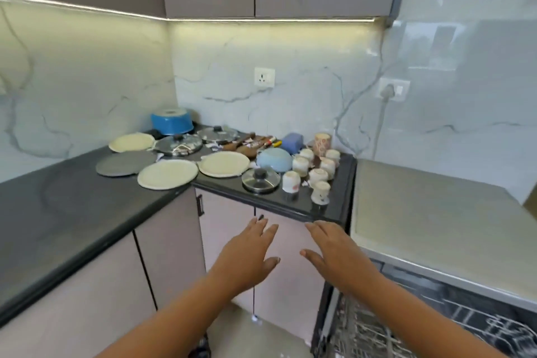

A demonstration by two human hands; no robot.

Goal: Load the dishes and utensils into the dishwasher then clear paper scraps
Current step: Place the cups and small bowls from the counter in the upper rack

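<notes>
The left hand (250, 253) and the right hand (334, 250) hover side by side in front of the cabinet doors (223, 218), just below the tabletop (58, 197). Each has its fingers straight and spread wide, holding nothing. On the dark tabletop lie cream plates (167, 174), a pale blue bowl (274, 160) upside down, a steel lid (260, 180) and small cups (318, 174) (packed close together). The dishwasher rack (363, 334) shows at lower right.
</notes>
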